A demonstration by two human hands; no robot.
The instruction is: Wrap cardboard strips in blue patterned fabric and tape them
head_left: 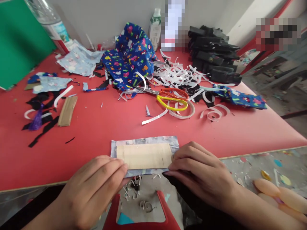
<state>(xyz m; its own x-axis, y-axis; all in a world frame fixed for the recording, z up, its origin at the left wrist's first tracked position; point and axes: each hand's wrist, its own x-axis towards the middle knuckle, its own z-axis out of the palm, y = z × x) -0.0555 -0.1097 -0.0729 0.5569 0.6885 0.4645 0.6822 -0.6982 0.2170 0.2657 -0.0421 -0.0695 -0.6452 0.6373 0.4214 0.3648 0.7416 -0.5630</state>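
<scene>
Card (144, 156), pale and oblong, lies on a patterned blue-grey cloth (144, 140) at the lower centre of the frame, by the near edge of the worktop (96, 134). The cloth shows as a border along the card's far and near sides. The person's left hand (96, 188) grips the left end, fingertips over the card's near corner; the right hand (203, 172) grips the right end, its fingers pressed to card and cloth together. Both grips are closed on the piece, though the undersides are hidden.

Holding this well seems to call for even, light pressure at both ends, so the card neither bows nor slides and the cloth lies smooth beneath it. The border looks uneven, so it would pay to check the margins and square the card to the cloth.

The worktop is red and cluttered farther back. Scissors (157, 92) with red and yellow handles lie beside a heap of white strips (175, 75), near a crumpled blue printed cloth (130, 60). Black bundles (211, 54) are stacked at the upper right, a bottle (56, 28) stands at the upper left near a green panel (21, 41), and a grey wall (107, 19) rises behind. Below, the grey floor (146, 214) is littered with scraps, and a red stool (165, 210) shows at the bottom centre
</scene>
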